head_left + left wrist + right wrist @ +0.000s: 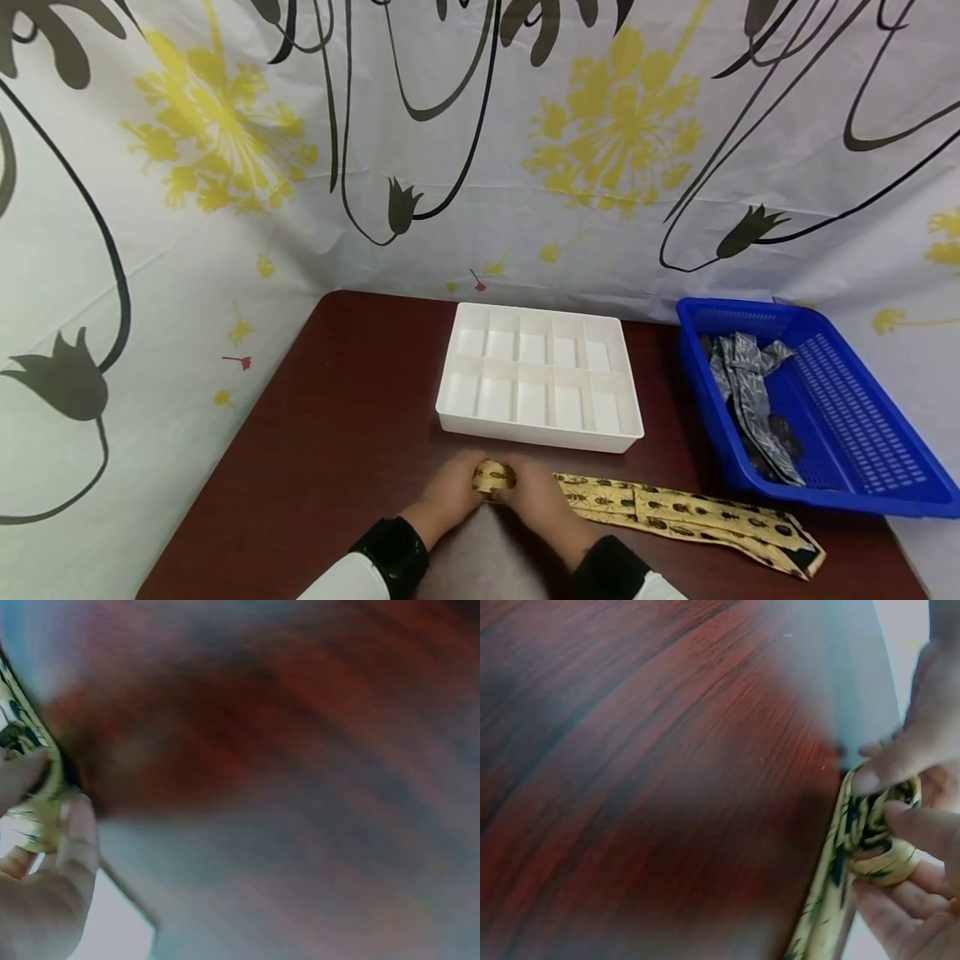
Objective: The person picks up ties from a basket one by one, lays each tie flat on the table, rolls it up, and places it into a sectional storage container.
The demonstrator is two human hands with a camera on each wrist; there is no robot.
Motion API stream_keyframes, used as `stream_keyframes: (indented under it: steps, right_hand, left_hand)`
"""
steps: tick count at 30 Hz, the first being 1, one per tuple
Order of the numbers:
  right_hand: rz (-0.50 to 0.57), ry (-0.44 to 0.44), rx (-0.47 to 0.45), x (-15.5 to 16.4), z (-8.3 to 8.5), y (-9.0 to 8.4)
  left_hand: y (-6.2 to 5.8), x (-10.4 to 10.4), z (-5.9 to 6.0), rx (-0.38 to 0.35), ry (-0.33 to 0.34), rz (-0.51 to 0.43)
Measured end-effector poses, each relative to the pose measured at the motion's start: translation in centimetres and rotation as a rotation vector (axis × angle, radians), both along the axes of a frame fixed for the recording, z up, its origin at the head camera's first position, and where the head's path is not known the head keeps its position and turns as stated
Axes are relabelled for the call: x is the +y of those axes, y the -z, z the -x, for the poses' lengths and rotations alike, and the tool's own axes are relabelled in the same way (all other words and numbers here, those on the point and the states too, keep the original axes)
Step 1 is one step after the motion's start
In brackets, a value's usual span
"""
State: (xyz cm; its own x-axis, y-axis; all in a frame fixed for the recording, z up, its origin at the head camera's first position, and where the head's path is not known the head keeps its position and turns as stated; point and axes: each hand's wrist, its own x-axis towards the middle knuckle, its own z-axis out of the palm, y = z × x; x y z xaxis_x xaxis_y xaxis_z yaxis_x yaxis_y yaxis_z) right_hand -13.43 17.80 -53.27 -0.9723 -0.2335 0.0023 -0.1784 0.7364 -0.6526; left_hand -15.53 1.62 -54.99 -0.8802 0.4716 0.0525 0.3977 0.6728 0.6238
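Note:
A yellow necktie (678, 512) with a dark insect print lies along the table, its wide pointed end off to the right. Its other end is wound into a roll (492, 476) between both hands. My left hand (452, 485) grips the roll from the left side. From the right, my right hand (537, 493) holds it, fingers and thumb curled about it. The right wrist view shows the coiled layers of the necktie (876, 825) edge-on, with the flat strip leading away from them. Only part of the roll shows in the left wrist view.
A white tray (536, 433) with several compartments stands just behind the hands. At the right is a blue plastic basket (862, 400) holding a grey patterned necktie (750, 392) and some dark items. Patterned sheeting hangs behind and left of the dark red-brown table (337, 400).

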Motion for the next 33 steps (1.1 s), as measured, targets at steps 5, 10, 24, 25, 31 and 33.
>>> stream_keyframes:
  steps: [5,10,24,25,31,33]
  right_hand:
    - [0.217,0.027,-0.116,1.2,0.1,0.6]
    - [0.261,0.030,-0.149,1.8,0.1,0.9]
    - [-0.179,-0.018,0.058,0.1,0.1,-1.1]
    - [-0.203,-0.014,0.076,-0.1,0.1,-1.1]
    - [-0.234,0.002,0.129,-0.1,0.1,-0.9]
    - [-0.206,0.010,0.111,0.1,0.1,-0.8]
  left_hand:
    - [1.1,-0.4,0.5,-0.096,0.031,-0.159]
    - [1.3,0.0,0.7,-0.081,0.045,-0.164]
    - [-1.8,2.4,0.0,0.057,-0.028,0.289]
    - [-2.1,2.5,-0.1,0.054,-0.031,0.306]
    - [-2.5,2.6,-0.3,0.054,-0.024,0.312]
    - [-2.1,2.3,-0.1,0.056,-0.006,0.279]
